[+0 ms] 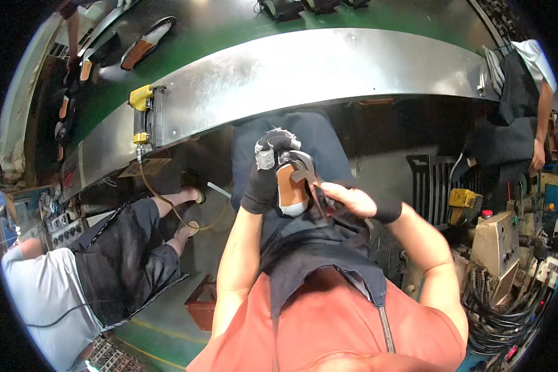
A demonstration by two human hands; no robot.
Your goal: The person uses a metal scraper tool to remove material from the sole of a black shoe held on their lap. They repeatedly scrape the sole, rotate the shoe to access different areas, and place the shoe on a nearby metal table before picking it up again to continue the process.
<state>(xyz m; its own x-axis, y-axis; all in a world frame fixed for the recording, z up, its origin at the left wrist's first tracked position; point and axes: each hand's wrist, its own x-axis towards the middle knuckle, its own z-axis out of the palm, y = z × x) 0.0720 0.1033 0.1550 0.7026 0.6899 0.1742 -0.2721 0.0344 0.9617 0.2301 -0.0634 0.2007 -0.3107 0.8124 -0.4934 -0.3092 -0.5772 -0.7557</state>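
At far left, 1 person in a pale shirt. A yellow-and-black, hose-fed tool lies on the smooth steel bench. The left hand, dark-gloved with frayed pale tape, grips a tan-soled, white-heeled shoe before the torso. A curved metal-headed tool partly covers it, the right hand closed around its handle. Rightward, looped black cables hang below a boxy machine.

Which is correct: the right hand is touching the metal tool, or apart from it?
Touching: the head view shows the right hand gripping the metal tool by its handle.
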